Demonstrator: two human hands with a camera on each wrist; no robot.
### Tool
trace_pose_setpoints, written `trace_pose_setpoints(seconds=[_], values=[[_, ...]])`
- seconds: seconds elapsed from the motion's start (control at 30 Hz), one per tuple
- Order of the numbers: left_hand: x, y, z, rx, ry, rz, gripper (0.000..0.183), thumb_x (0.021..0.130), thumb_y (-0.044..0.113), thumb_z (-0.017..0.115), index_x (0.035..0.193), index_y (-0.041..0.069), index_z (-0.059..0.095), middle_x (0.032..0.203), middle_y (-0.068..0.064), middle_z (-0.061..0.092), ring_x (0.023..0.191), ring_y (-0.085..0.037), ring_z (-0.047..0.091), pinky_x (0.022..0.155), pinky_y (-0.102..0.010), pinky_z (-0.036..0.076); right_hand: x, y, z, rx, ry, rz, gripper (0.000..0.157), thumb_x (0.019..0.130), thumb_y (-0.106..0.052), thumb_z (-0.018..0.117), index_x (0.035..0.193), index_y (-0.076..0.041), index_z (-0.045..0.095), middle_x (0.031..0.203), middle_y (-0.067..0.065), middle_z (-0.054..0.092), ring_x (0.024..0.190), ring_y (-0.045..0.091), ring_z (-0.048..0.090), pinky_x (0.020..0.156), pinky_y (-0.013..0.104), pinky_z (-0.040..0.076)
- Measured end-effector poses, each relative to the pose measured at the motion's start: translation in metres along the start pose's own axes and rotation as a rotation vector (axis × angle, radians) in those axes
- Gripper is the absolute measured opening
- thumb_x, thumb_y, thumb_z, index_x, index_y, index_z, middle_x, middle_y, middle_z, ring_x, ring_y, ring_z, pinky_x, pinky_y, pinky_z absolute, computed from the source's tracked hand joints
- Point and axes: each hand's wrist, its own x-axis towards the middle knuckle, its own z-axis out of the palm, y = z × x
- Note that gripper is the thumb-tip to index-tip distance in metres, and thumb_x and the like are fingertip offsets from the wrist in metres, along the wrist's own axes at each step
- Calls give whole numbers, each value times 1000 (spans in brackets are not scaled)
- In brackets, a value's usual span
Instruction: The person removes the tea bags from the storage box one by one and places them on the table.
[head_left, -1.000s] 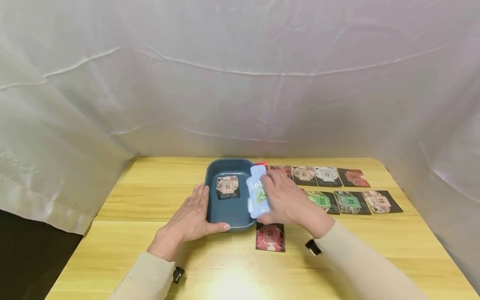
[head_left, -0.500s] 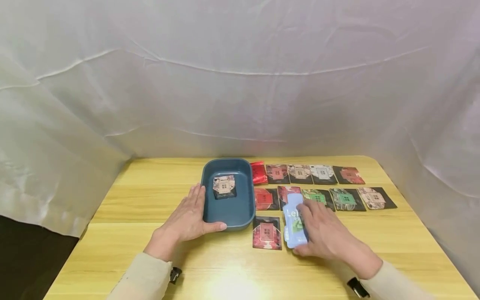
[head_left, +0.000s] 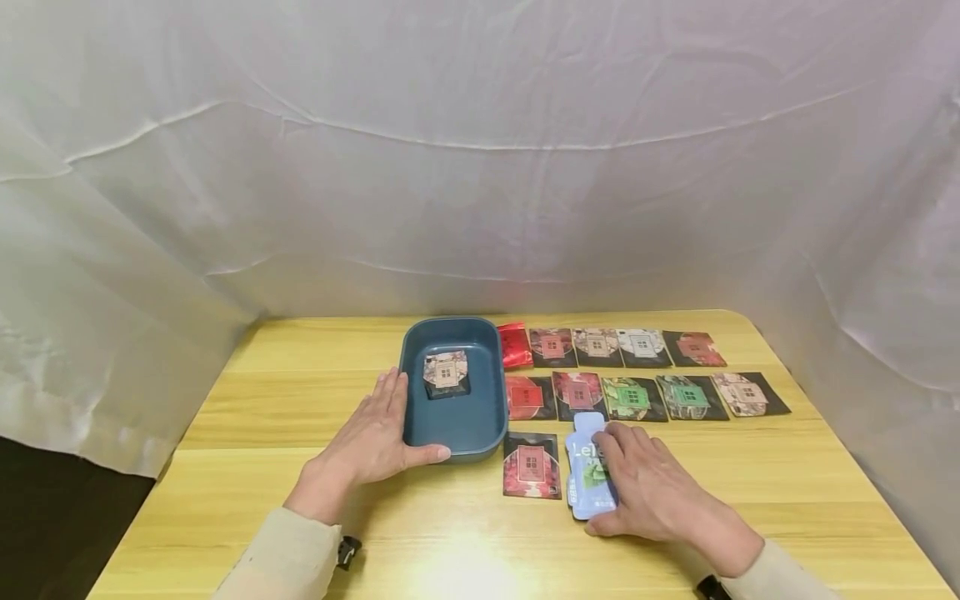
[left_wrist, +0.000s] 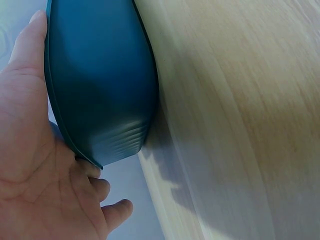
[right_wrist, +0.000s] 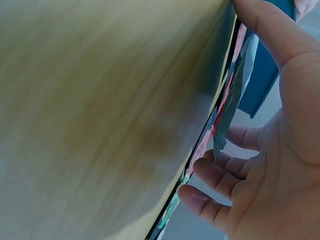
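Observation:
A light-blue bottle-shaped sachet point(head_left: 589, 467) with a green picture lies low over the table, right of a dark-red sachet point(head_left: 532, 465). My right hand point(head_left: 660, 483) holds its right side, thumb at the lower end and fingers near the middle. In the right wrist view the sachet point(right_wrist: 232, 102) shows edge-on between thumb and fingers. My left hand point(head_left: 367, 437) rests against the left side of a dark-blue tray point(head_left: 457, 429), fingers straight, thumb along the near rim. Inside the tray sits a black-and-beige sachet point(head_left: 446, 372); whether others lie beneath it is hidden.
Two rows of sachets stretch right of the tray. A shiny red packet point(head_left: 516, 346) starts the back row; a green one point(head_left: 632, 399) is in the front row. A pale curtain point(head_left: 487, 167) hangs behind the wooden table point(head_left: 300, 375).
The light-blue sachet and my right hand have moved from over the tray's right rim to the right and nearer me. The left hand stays at the tray.

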Motion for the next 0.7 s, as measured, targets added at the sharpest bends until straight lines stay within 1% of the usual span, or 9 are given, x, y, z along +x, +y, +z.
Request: trace_pose_setpoints(seconds=[0.23,0.47,0.6,0.7], values=[[-1,0,0,3,2,6,143,77,91,64,166,-6,9,175,-26,5,164,-40,7,130,-60,22,0,3,0,2,-7,-29,115,63,-87,78,138,-3,57,139,22,57,120,37,60,96,59,57],[-1,1,0,-8,3,2,141,78,86,68,166,-6,9,175,-26,5,164,-40,7,130,-60,21,-1,6,4,-4,-32,-19,118,63,-93,72,138,-2,57,138,20,59,123,37,59,98,58,56],[0,0,0,-7,3,3,141,78,86,68,166,-6,9,175,-26,5,164,-40,7,130,-61,21,-1,7,4,-7,-42,-12,119,63,-94,70,139,-3,57,139,20,59,124,37,59,98,57,56],[0,0,0,-8,3,3,141,78,87,68,166,-6,9,175,-26,5,164,-40,7,130,-61,21,0,7,4,-7,-42,-16,120,63,-96,67,138,-3,57,138,20,59,123,37,59,96,57,56]])
